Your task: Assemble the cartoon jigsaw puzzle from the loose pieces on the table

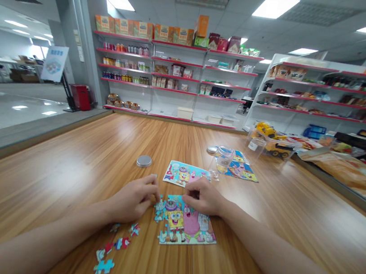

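Observation:
A partly assembled cartoon jigsaw puzzle (191, 224) lies flat on the table, its left edge ragged. My left hand (135, 198) is at its upper left, with bent fingers pointing down beside the edge pieces (159, 210); whatever lies between the fingertips is hidden. Over the top edge of the puzzle rests my right hand (204, 196), fingers curled and closed, their grip hidden. Loose puzzle pieces (104, 266) are scattered below my left hand, near the forearm. Just beyond both hands lies a printed picture sheet (178, 172) with matching characters, partly covered by my right hand.
A round metal lid (144, 161) lies beyond my left hand. Toward the right stand a clear jar (224, 158), another puzzle picture (244, 172) and a clear bin (278, 148) with yellow toy trucks. Plastic packages (345, 169) line the right side. Stocked shelves (176, 61) stand behind the table.

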`<state>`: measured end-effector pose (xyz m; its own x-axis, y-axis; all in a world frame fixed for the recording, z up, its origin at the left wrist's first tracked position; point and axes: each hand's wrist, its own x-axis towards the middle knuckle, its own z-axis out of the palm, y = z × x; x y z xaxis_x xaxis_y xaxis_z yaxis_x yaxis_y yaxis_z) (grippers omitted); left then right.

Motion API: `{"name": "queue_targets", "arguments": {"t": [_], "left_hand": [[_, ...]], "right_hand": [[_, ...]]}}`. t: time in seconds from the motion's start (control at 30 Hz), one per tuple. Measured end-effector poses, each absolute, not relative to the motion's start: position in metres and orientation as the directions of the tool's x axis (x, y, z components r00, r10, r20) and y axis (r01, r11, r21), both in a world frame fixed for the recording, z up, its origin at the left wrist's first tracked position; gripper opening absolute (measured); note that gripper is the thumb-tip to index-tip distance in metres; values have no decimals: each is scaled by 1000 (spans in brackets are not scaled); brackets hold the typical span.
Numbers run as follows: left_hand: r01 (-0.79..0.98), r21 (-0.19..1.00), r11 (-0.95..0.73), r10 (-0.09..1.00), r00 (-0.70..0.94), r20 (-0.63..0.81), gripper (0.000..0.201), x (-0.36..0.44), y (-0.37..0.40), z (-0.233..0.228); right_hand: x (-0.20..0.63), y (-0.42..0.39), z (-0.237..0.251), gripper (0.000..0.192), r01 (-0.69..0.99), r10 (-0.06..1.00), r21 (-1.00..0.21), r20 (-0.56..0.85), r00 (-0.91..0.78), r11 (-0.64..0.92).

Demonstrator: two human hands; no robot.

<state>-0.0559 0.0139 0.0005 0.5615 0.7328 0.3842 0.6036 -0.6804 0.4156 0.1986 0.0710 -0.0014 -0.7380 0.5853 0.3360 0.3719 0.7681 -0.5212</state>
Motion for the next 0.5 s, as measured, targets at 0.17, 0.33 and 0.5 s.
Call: {"name": "queue_targets", "arguments": {"t": [0.17, 0.33, 0.5], "left_hand": [[562, 718, -410, 912, 231, 340, 22, -70, 33, -5], [539, 731, -419, 897, 368, 243, 18, -79, 39, -3], [601, 737, -309, 923, 376, 80, 21, -88, 46, 5]], "right_hand": [[198, 71, 0, 22, 394, 577, -457, 386, -720, 797], [198, 69, 3, 24, 402, 569, -424, 414, -711, 811], [198, 69, 3, 25, 406, 552, -384, 450, -702, 829]]}}
